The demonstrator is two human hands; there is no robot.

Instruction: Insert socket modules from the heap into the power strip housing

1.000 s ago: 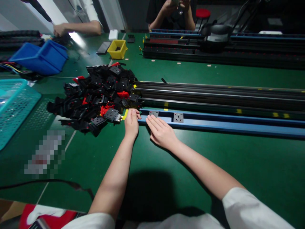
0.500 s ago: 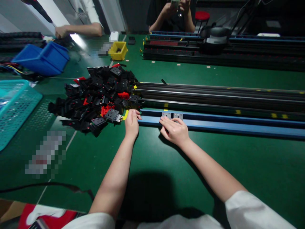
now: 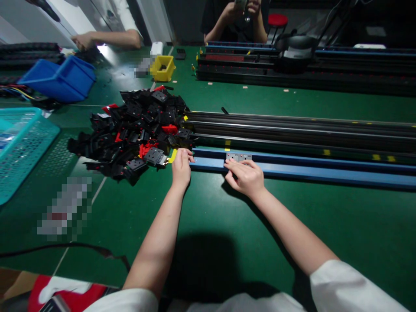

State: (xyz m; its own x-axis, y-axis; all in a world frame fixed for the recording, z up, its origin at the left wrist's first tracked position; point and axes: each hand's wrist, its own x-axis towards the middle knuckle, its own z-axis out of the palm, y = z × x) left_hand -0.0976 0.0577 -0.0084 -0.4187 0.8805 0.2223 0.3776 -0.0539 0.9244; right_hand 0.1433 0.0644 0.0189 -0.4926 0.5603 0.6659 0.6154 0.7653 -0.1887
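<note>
In the head view, the end of a long, blue, metal-looking rail (image 3: 325,170), spanning centre to right edge, is grasped by the left hand (image 3: 181,167), probably to be kept steady. On two grey, square, plastic-looking sockets (image 3: 231,157), seated side by side in it near the frame's centre, the right hand (image 3: 248,175) is laid, perhaps for aligning; any pinch cannot be told.

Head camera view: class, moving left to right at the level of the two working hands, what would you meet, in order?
Turquoise basket → pile of black and red parts → yellow piece → left hand → right hand.
</note>
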